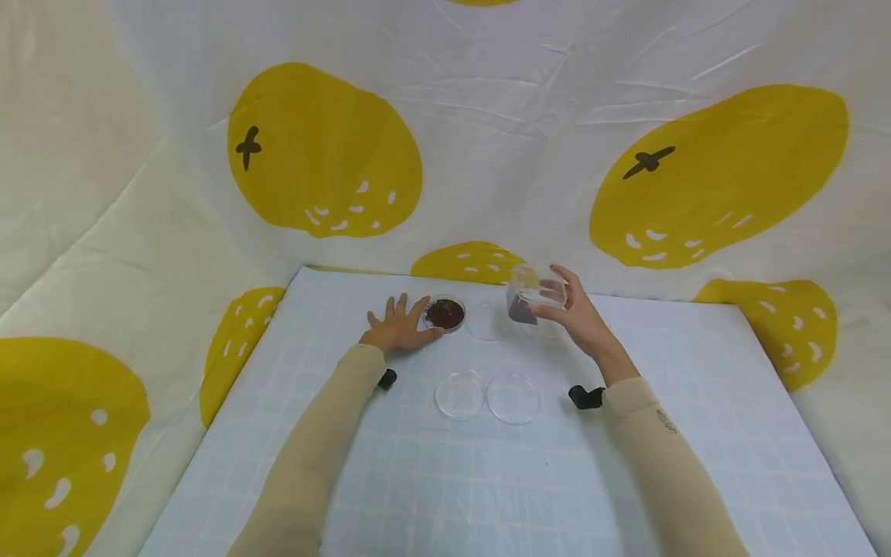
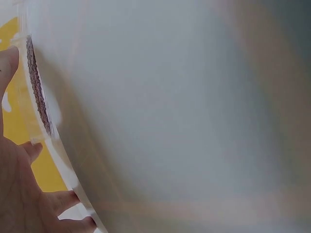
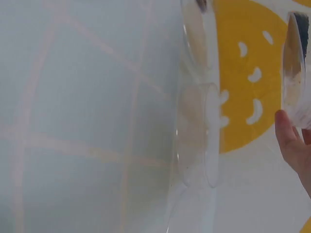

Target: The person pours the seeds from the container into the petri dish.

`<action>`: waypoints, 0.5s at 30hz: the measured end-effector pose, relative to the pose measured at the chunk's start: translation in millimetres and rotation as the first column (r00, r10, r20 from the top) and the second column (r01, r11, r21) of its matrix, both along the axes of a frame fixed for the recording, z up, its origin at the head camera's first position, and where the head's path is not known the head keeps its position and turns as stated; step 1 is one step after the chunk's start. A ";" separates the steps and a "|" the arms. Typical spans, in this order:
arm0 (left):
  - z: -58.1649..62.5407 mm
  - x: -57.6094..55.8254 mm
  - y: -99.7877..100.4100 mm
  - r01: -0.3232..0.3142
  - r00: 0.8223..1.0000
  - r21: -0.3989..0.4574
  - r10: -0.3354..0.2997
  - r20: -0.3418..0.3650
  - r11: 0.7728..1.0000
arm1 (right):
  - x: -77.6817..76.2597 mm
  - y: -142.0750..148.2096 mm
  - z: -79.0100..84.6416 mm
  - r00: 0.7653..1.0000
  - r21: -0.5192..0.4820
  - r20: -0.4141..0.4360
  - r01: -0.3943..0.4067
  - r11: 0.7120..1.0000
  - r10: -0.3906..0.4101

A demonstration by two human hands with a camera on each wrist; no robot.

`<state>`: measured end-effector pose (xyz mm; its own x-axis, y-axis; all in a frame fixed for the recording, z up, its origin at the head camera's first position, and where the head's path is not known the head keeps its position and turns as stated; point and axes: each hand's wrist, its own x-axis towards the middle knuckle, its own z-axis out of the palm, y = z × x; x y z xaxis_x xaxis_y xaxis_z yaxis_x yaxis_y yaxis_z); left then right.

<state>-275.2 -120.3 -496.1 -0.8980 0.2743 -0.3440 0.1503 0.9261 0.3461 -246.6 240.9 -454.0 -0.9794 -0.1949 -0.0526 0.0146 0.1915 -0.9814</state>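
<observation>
My left hand lies on the table with its fingers spread, thumb and index finger at the sides of a round clear dish of brown granules. Those granules show edge-on in the left wrist view. My right hand grips a clear plastic container, tilted above the table, with dark contents gathered toward its left side. Fingers and thumb sit on opposite sides of it. Below and left of the container stands a clear round dish; another, partly hidden, lies under it.
Two clear round dishes or lids lie side by side nearer the front. A pale blue checked cloth covers the table. A white curtain with yellow fruit prints hangs behind it. Black wrist gear shows by each sleeve.
</observation>
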 end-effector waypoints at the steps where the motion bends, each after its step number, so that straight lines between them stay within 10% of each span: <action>1: 0.1 0.0 -0.4 0.000 1.000 0.000 0.000 0.000 1.000 | 2.2 2.6 0.3 1.000 -0.003 -0.002 0.002 1.000 -0.002; 15: -2.3 -1.1 -1.4 0.008 1.000 0.009 -0.008 0.004 1.000 | 42.5 70.9 4.6 0.996 0.021 -0.084 -0.034 0.999 0.036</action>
<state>-276.3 -121.6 -498.4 -0.8946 0.2843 -0.3448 0.1560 0.9217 0.3552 -204.1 311.7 -449.4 -0.9731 -0.2290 0.0258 -0.0752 0.2094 -0.9749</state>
